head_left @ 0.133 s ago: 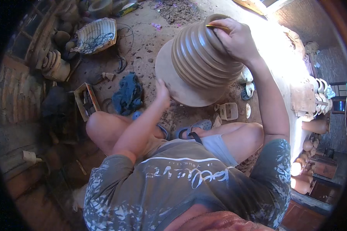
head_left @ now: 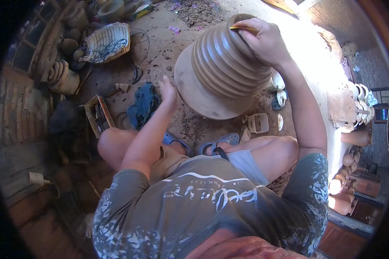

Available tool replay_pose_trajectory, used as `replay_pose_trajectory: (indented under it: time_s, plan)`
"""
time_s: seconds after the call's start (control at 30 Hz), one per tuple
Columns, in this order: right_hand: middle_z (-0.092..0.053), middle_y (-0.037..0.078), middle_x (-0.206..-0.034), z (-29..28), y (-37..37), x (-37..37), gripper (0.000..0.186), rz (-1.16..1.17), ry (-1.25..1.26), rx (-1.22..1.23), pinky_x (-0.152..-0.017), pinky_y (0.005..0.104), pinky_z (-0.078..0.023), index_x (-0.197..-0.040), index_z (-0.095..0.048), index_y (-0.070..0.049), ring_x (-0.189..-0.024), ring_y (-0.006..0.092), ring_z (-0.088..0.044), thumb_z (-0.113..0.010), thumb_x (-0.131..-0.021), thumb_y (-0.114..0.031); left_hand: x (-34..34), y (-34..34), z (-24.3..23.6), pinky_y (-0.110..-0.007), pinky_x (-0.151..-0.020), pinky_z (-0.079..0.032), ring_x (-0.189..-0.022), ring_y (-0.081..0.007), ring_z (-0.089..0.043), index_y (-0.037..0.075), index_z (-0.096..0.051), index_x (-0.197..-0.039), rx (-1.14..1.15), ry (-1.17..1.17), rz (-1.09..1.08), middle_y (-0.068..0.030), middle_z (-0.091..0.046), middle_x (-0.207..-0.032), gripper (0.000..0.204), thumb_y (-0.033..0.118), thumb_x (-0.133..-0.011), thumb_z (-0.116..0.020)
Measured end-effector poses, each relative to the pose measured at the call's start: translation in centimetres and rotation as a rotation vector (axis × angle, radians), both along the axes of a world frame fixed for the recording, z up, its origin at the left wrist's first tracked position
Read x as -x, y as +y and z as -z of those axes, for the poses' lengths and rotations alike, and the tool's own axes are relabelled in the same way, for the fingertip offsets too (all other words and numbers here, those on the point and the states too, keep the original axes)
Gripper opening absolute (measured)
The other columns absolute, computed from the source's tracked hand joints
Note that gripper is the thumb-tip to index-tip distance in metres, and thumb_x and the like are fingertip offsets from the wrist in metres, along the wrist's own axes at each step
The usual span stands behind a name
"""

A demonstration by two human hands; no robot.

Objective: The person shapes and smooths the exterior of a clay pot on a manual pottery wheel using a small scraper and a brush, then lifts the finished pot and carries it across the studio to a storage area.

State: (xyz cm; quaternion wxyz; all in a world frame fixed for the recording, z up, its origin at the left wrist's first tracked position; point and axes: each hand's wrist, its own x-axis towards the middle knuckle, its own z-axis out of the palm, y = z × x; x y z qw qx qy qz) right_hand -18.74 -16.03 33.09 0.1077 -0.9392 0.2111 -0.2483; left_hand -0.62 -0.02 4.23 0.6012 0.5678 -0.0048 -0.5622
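Observation:
A tall, ridged clay pot point(head_left: 222, 60), wet and brown, stands on a round potter's wheel point(head_left: 190, 93). At its upper rim is my right hand point(head_left: 263, 43), closed around a thin yellow strip-like tool point(head_left: 243, 28) that lies against the clay. The fingers inside the mouth are partly hidden by the rim and by the hand itself. Just off the wheel's left edge, my left hand point(head_left: 169, 93) holds nothing, its fingers stretched out. A dark blue cloth point(head_left: 143, 103) lies on the ground beside that hand.
Near my feet sit a pale plastic container point(head_left: 258, 124) and a white bag point(head_left: 282, 97). To the left are a small wooden box point(head_left: 98, 114) and a ribbed curved piece point(head_left: 110, 41) with cord in it. Clay crumbs litter the floor. Several pots point(head_left: 348, 172) stand far right.
My left hand has left the wheel's edge, shifting left and away from me. My right hand stays at the rim with the yellow tool.

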Motion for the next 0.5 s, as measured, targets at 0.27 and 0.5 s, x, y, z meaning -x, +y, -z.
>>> replay_pose_trajectory:
  time_s: [0.27, 0.5]
  plan:
    - [-0.075, 0.014, -0.100, -0.5, -0.6, 0.3, 0.019, -0.128, 0.012, -0.021, -0.086, 0.0341, -0.056, -0.108, -0.077, -0.002, -0.093, 0.0254, -0.073, -0.067, -0.093, -0.008, 13.6, 3.7, 4.1, -0.048, -0.124, -0.027, -0.152, -0.0261, -0.032, 0.011, -0.026, -0.162, -0.040, 0.049, -0.145, -0.0116, -0.033, -0.165, 0.074, 0.062, -0.108, -0.023]
    - [-0.074, 0.013, -0.098, -0.5, -0.9, 2.4, 0.016, -0.161, 0.013, -0.035, -0.083, 0.0351, -0.056, -0.106, -0.076, -0.002, -0.090, 0.0261, -0.072, -0.068, -0.092, -0.006, -0.2, -1.2, 3.4, -0.048, -0.118, -0.039, -0.149, -0.0321, -0.037, 0.007, -0.014, -0.163, -0.005, -0.046, -0.072, -0.0161, -0.031, -0.163, 0.079, 0.061, -0.108, -0.033]
